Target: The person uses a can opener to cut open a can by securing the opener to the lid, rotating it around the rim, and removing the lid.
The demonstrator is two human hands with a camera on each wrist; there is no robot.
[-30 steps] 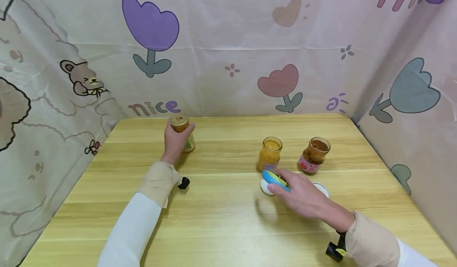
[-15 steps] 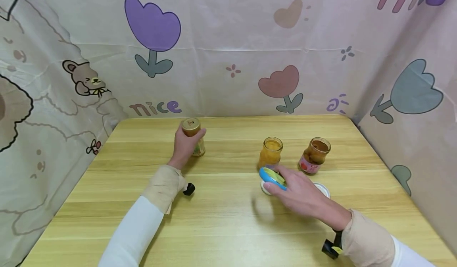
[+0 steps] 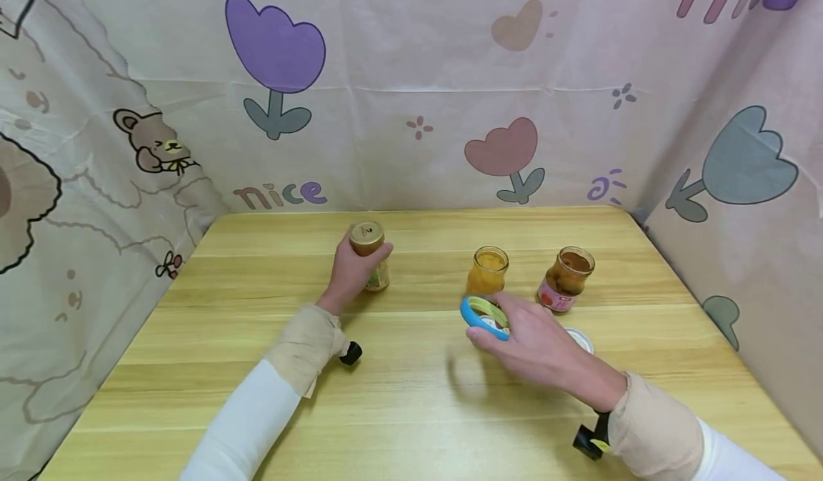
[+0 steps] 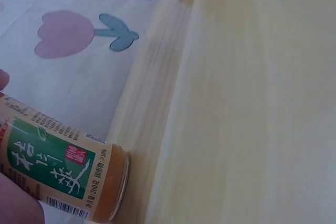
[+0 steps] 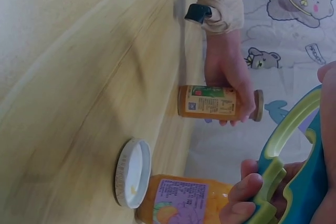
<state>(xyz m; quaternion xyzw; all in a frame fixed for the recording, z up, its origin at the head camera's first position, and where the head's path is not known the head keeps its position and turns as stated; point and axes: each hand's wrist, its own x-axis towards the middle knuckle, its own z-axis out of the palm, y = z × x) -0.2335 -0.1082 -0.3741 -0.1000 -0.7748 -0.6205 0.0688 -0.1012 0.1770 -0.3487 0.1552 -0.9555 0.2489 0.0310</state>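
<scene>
My left hand [image 3: 350, 270] grips a glass jar [image 3: 378, 278] round its upper part, upright, left of the table's middle. The jar has a gold lid [image 3: 367, 234], orange contents and a green label [image 4: 50, 156]. My right hand [image 3: 536, 341] holds a blue and light-green jar opener [image 5: 310, 177], ring-shaped, its thumb and fingers round one side. The opener is over a white-lined lid [image 5: 134, 174] on the table, in front of an uncapped jar of yellow fruit [image 3: 486, 274]. The right hand partly covers that jar's lower part in the head view.
An uncapped jar with dark contents and a pink label [image 3: 558, 296] stands at the right. Another lid [image 3: 581, 339] lies before it, partly behind my right hand. The wooden table [image 3: 386, 395] meets a printed cloth backdrop [image 3: 386, 152] at its far edge.
My left hand has brought the gold-lidded jar rightward and somewhat nearer to me. My right hand has shifted slightly left and turned the opener so that its ring opening shows more.
</scene>
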